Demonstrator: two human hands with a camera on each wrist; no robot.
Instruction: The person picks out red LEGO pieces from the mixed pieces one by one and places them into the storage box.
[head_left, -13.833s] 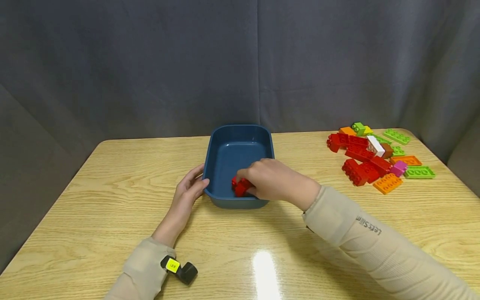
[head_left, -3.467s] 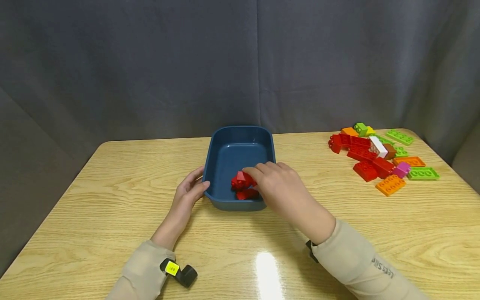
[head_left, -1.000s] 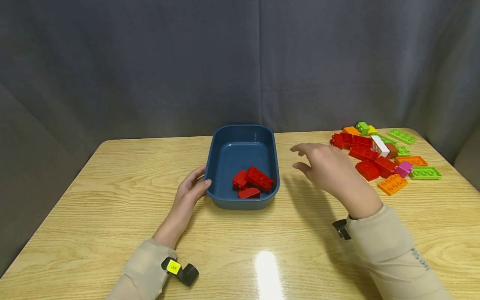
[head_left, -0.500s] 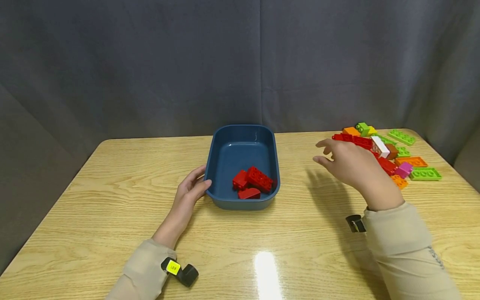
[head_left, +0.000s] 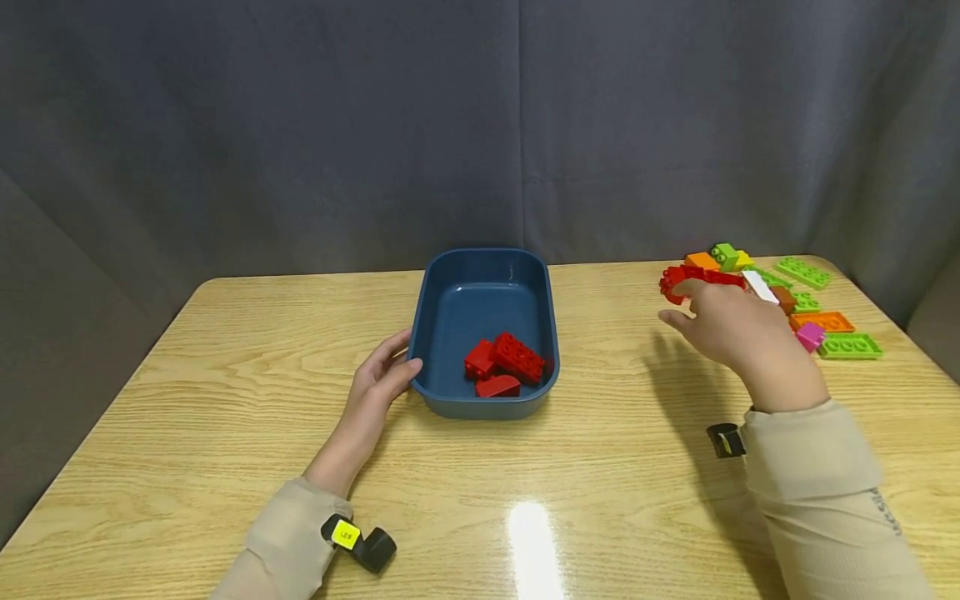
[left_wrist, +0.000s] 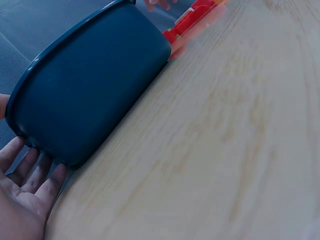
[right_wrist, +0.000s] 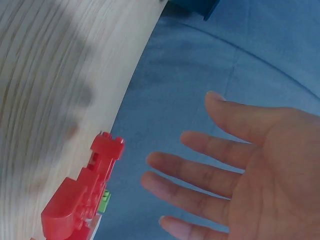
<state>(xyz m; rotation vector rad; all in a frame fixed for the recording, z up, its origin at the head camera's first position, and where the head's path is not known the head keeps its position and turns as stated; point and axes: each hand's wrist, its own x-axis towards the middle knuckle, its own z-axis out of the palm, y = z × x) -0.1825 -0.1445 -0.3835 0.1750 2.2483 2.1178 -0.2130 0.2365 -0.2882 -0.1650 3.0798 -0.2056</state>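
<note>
Your left hand (head_left: 372,387) holds the blue tub (head_left: 480,407), thumb at the rim and fingertips against its outer wall, with red blocks (head_left: 517,358) lying inside, while your right hand (head_left: 731,321) hovers, fingers loosely spread, by the coloured heap (head_left: 761,287) of blocks.

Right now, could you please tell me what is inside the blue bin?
Inside the blue bin, three red bricks show, bunched toward the near end. Whatever lies beneath them is covered, and the near rim hides the foot of the front brick.
</note>
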